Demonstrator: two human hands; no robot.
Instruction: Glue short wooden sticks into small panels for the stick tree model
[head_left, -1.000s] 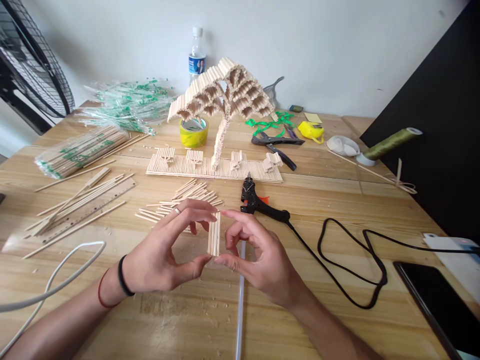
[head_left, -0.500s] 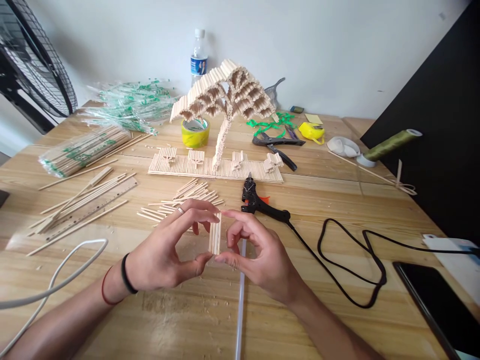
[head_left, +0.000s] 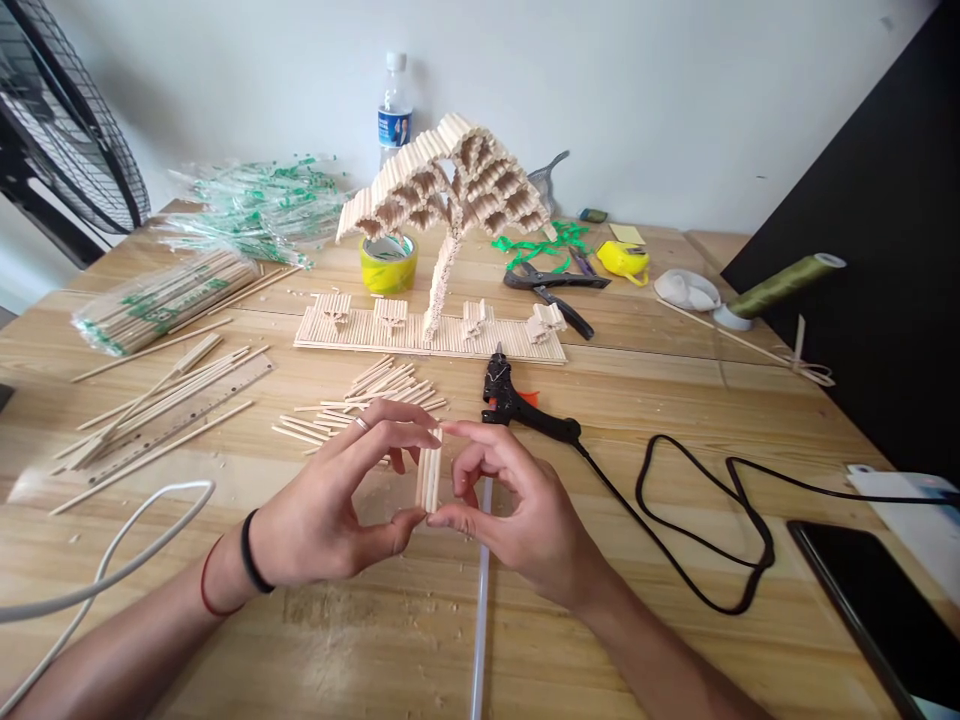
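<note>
1. Short pale wooden stick bundle [head_left: 429,478]: upright, above the wooden table [head_left: 600,620] near its front edge.
2. Left hand [head_left: 330,510]: thumb under, fingertips on top, pinching it.
3. Right hand [head_left: 517,510]: pinching likewise; clear glue stick [head_left: 480,600] below.

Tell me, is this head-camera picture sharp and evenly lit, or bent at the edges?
Head view: soft daylight, mild shadows under both hands, left and right, pinching the small bundle of pale wooden sticks; centre sharp; the light wooden table bows outward and the black floor fan leans, wide-lens distortion; the dark phone screen shows slight glare.
</note>
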